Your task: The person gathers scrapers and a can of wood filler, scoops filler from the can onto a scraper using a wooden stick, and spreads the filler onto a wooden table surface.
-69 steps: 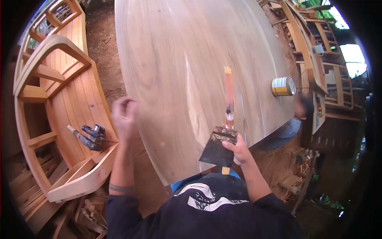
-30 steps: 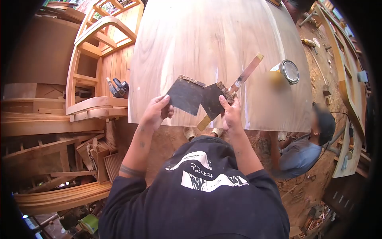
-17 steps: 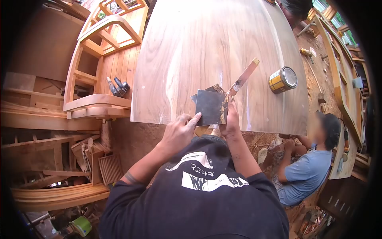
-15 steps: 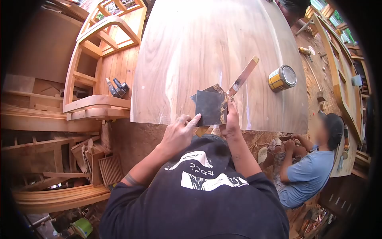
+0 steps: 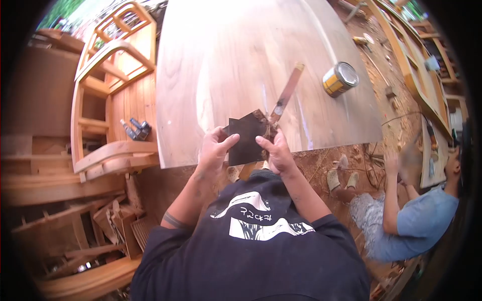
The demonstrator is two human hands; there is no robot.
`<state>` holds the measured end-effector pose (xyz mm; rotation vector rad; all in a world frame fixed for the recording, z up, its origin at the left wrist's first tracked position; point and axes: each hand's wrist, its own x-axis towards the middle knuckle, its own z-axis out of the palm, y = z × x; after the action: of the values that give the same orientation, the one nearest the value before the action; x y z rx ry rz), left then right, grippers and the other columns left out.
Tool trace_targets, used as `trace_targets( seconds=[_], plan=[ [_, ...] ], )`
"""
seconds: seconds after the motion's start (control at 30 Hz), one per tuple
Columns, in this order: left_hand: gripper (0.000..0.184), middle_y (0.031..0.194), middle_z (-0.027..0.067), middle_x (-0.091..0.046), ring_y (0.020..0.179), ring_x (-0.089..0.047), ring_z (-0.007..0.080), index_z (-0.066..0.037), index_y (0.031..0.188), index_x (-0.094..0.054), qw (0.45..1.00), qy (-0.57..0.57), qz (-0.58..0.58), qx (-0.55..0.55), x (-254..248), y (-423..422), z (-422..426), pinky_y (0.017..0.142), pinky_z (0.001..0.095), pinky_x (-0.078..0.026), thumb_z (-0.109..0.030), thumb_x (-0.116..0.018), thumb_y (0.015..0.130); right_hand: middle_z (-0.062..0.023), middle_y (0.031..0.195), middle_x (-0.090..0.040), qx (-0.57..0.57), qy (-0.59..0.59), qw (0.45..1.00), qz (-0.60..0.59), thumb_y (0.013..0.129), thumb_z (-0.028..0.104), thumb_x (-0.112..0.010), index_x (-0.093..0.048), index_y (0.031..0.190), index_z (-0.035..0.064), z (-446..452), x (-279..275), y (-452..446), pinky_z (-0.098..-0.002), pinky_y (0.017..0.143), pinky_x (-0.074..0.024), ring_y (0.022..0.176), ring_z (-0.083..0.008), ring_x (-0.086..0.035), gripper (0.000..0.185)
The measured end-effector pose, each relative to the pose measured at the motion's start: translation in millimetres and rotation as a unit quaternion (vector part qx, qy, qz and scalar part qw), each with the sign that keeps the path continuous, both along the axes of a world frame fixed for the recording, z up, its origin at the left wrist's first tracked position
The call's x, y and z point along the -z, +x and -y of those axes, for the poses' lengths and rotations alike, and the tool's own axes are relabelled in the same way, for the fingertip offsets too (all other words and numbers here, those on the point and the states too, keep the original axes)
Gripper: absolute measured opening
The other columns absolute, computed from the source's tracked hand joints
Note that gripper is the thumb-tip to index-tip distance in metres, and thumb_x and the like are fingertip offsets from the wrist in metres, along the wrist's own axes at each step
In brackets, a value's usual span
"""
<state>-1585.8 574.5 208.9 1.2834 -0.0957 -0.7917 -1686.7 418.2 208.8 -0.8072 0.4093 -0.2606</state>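
Two overlapping dark, thin square sheets [image 5: 245, 143] are held over the near edge of the pale wooden panel [image 5: 226, 70]. My left hand [image 5: 213, 150] grips their left side, thumb on top. On the right side, my right hand [image 5: 278, 153] pinches them with its thumb on the face. Brown paste clings to the right edge by that hand. A flat wooden stick [image 5: 288, 90], stained dark at its lower end, slants up and away from there. Whether it rests on the panel or in my right hand, I cannot tell.
A yellow-labelled can [image 5: 340, 79] stands on the panel to the right. At left, a power tool [image 5: 135, 129] lies on a wooden furniture frame [image 5: 116, 150]. A person in a blue shirt [image 5: 427, 215] sits low at the right, near a cable on the dirt floor.
My left hand has moved from the lower corner to a fuller grip at the left side. My right thumb now lies across the sheets, which have turned. The seated person has shifted.
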Motion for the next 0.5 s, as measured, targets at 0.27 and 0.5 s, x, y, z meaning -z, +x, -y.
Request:
trace_targets(
  seconds=[0.27, 0.5],
  plan=[
    [0.019, 0.092, 0.0064, -0.067, 0.079, -0.064, 0.0124, -0.001, 0.102, -0.062, 0.985, -0.054, -0.158, -0.037, 15.0, 0.5, 10.7, 0.072, 0.0276, -0.054, -0.013, -0.066, 0.089, -0.0032, 0.112, -0.055, -0.002, 0.013, 0.998, -0.061, 0.095, 0.021, -0.059, -0.041, 0.132, 0.0008, -7.2, 34.3, -14.1, -0.0272, 0.093, -0.0415, 0.104, -0.0126, -0.052, 0.046],
    [0.024, 0.101, 0.0063, -0.068, 0.088, -0.065, 0.0146, -0.002, 0.108, -0.062, 0.979, -0.134, -0.155, -0.002, 38.6, 14.9, -13.4, 0.077, 0.0317, -0.055, -0.021, -0.061, 0.093, -0.0083, 0.105, -0.057, 0.022, 0.002, 0.995, -0.101, 0.099, 0.026, -0.046, -0.047, 0.127, 0.005, -8.3, 36.8, -13.4, -0.0338, 0.079, -0.0511, 0.088, -0.017, -0.06, 0.034]
  ],
)
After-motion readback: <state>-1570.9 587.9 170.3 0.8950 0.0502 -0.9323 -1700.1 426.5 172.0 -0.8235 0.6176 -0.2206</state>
